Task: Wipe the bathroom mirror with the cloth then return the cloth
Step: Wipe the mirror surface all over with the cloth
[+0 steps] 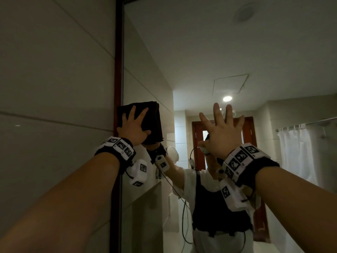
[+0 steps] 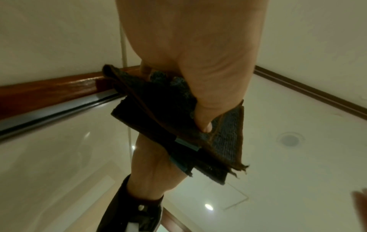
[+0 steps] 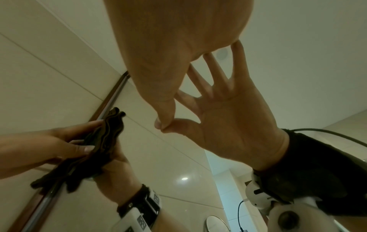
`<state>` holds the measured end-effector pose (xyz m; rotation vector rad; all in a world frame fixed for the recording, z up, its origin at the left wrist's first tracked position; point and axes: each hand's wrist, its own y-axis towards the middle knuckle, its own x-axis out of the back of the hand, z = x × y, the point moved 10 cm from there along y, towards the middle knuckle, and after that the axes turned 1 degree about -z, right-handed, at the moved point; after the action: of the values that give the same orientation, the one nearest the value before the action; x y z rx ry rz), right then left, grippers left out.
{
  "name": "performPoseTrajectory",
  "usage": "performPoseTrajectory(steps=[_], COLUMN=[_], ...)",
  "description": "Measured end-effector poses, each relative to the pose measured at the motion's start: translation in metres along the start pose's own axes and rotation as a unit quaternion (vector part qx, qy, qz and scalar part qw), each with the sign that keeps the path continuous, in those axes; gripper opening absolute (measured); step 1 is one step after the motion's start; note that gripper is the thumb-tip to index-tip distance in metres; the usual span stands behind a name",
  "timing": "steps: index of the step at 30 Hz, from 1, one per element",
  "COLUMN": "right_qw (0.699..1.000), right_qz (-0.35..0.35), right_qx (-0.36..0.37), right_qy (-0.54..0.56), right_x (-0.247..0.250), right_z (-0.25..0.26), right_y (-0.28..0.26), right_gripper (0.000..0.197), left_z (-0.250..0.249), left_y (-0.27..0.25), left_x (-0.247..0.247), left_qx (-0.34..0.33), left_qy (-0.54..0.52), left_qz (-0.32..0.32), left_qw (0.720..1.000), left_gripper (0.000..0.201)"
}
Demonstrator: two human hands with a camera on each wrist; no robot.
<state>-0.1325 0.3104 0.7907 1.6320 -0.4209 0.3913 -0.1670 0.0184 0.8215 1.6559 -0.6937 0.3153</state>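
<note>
Cloth [image 1: 145, 121] sits folded under our left hand [image 1: 134, 127], whose spread fingers press it flat against the mirror [image 1: 191, 52] right beside the frame [image 1: 118, 61] on the mirror's left edge. From the head view, our right hand [image 1: 221, 132] is spread too, palm toward the glass and holding nothing.

From the left wrist, the cloth [image 2: 168, 125] is dark and layered, the thumb pressing on it, with the frame [image 2: 49, 89] just beside.

From the right wrist, our fingertips meet their reflection, so the right hand [image 3: 164, 66] touches the glass; the cloth [image 3: 107, 130] shows further left, at the frame.

We judge the wiping step is in hand, at the left margin. Next we should sweep the cloth rightward across the glass with steady pressure, and lift the right hand clear so it leaves no prints. Returning the cloth comes later.
</note>
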Motion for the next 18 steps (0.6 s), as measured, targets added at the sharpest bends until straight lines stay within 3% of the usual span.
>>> performPoseTrajectory(steps=[10,15,18], right_qw=[1.000,1.000,1.000], right_qz=[-0.013,-0.015,-0.013], right_qx=[0.001,0.002,0.001], right_qy=[0.010,0.005,0.000], right_x=[-0.005,-0.002,-0.001], right_z=[-0.001,0.000,-0.001], right_y=[0.002,0.001,0.000], right_gripper=[0.096,0.097,0.099], left_z=[-0.021,-0.092,-0.121], left_y=[0.019,-0.008,-0.032], left_x=[0.014,-0.003,-0.018], left_qx=[0.000,-0.105,-0.131], left_qy=[-0.005,0.058,0.070], left_qz=[-0.004,-0.002,-0.004], left_qw=[1.000,0.993,0.989], left_gripper=[0.088,0.088,0.087])
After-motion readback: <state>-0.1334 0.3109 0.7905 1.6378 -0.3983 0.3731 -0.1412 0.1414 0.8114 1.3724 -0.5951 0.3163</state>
